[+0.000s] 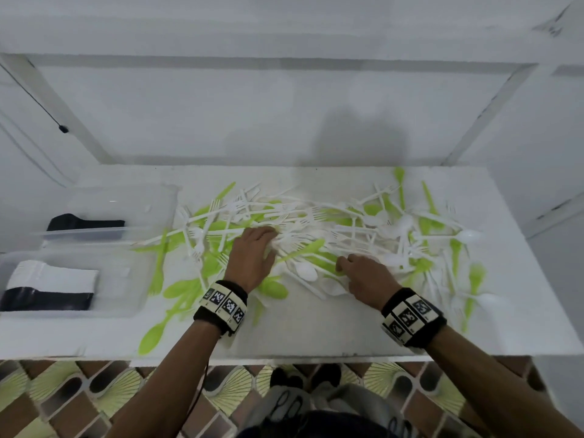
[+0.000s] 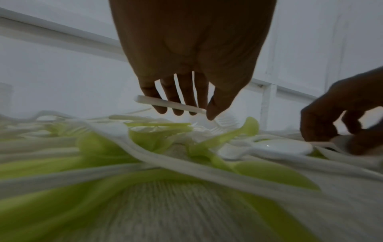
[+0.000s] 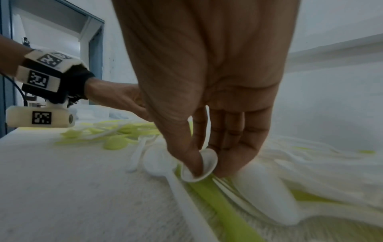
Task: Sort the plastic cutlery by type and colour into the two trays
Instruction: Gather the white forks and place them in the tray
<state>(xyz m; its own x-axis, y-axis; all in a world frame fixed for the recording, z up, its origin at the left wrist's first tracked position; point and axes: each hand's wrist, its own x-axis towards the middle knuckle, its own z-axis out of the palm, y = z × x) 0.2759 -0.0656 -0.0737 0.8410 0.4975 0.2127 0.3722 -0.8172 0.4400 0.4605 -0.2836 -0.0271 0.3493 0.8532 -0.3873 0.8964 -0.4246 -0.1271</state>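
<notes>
Our left hand (image 2: 192, 54) pinches a white handle (image 2: 170, 104) above the cutlery pile (image 1: 316, 229); our right hand (image 3: 207, 73) pinches a white spoon (image 3: 204, 165), green pieces under its fingertips.

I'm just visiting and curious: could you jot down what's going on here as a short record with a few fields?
Setting: a white table strewn with a pile of green and white plastic cutlery
Left hand: pinches a white cutlery handle above the pile
Right hand: pinches the bowl of a white spoon at the pile's near edge
Trays: two clear trays at the table's left side, no green cutlery visible in them
Progress: sorting looks barely begun; most pieces lie loose on the table
</notes>
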